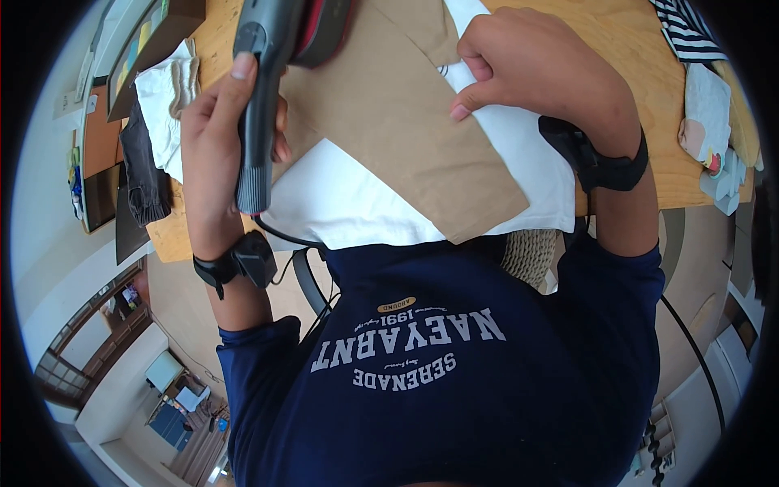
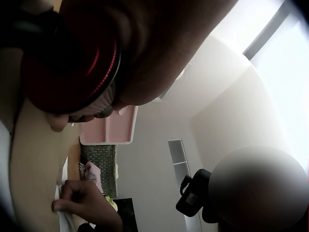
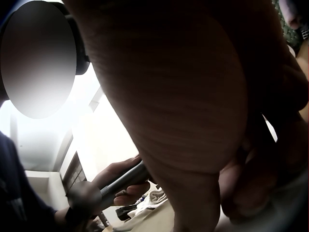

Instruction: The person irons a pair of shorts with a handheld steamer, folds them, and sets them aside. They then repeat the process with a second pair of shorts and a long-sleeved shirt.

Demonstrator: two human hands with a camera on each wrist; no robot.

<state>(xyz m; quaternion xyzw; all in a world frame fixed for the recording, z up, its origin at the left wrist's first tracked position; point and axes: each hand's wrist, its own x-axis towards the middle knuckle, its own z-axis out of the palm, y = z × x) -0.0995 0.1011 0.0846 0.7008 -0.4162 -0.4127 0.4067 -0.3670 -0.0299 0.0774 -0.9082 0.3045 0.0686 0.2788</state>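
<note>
My left hand [image 1: 215,134] grips the ribbed handle of a dark grey handheld iron or steamer [image 1: 258,122], thumb along its top. The tool's red-edged head [image 1: 323,32] is over the tan cloth [image 1: 389,122] at the top of the head view. Beneath the tan cloth lies a white cloth [image 1: 349,195], showing at the front and right. With fingers curled, my right hand [image 1: 540,61] pinches the tan cloth near its right edge. The left wrist view shows the same right hand [image 2: 89,205] at the cloth's edge, beyond the tool's round red part [image 2: 72,72].
Folded white [image 1: 166,101] and dark [image 1: 144,166] clothes lie at the table's left edge. Striped fabric [image 1: 690,28] and a pale cloth [image 1: 704,109] are at the right. A black cord [image 1: 284,235] runs from the handle past the table's front edge.
</note>
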